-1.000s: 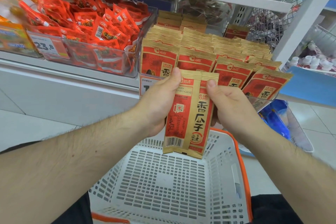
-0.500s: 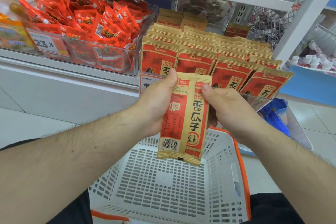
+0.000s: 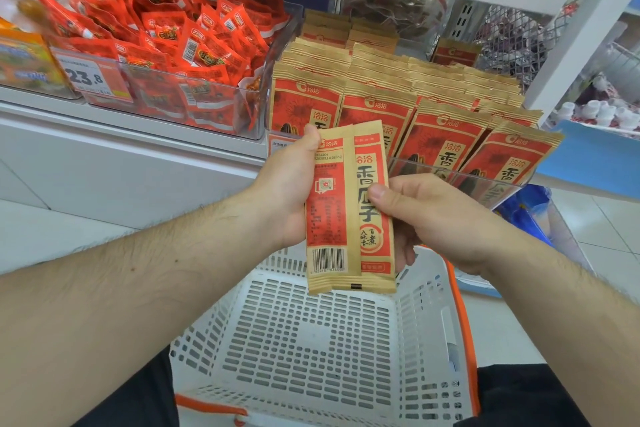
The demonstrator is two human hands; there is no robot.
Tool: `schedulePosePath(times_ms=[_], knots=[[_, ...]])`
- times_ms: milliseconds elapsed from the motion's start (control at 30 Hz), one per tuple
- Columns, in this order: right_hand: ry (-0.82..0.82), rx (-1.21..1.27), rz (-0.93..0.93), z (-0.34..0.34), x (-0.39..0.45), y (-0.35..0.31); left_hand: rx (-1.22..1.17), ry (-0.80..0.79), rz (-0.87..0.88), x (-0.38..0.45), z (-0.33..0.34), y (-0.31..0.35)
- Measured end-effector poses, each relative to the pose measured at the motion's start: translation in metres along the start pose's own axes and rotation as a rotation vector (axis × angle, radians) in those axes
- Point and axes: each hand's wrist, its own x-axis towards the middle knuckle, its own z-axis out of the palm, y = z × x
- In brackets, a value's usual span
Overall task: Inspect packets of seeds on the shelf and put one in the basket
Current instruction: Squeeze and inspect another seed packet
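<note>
Seed packet [image 3: 349,208]: held upright over white basket [image 3: 420,333], before shelf stock; left hand [image 3: 287,198] grips its left edge, right hand [image 3: 412,215] pinches the right; likely light, flexible, crinkly; best held by its edges

You hold one tan-and-red seed packet [image 3: 349,208] upright, back panel and barcode facing you, above the white slotted basket [image 3: 311,350] with orange trim. Beyond it, matching packets [image 3: 398,94] stand in rows on the shelf.
</note>
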Motion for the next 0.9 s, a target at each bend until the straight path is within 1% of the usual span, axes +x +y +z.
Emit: schedulePosePath(times_ms=[67, 233, 367, 433, 600, 767, 833, 900], knots=[[-0.049, -0.032, -0.007, 0.0, -0.001, 0.0, -0.001, 0.003, -0.006, 0.0, -0.001, 0.001], [-0.088, -0.081, -0.017, -0.005, 0.001, 0.002, -0.005, 0.007, -0.03, -0.001, 0.0, 0.0], [-0.202, -0.068, -0.034, -0.01, -0.001, 0.002, -0.015, 0.01, -0.022, -0.001, -0.002, 0.001], [-0.23, -0.071, -0.041, -0.01, -0.003, 0.002, -0.015, 0.007, -0.016, -0.001, -0.003, 0.002], [-0.206, -0.082, -0.045, -0.01, -0.003, 0.002, 0.009, 0.023, -0.007, 0.002, -0.004, 0.0], [-0.247, -0.096, -0.023, -0.01, -0.003, 0.003, 0.037, 0.041, 0.033, 0.001, -0.004, 0.001], [-0.228, -0.121, -0.02, -0.009, -0.005, -0.001, 0.121, 0.076, 0.092, -0.001, -0.003, 0.0], [-0.186, -0.168, -0.023, -0.006, -0.008, -0.005, 0.256, 0.108, 0.159, -0.001, -0.002, -0.002]])
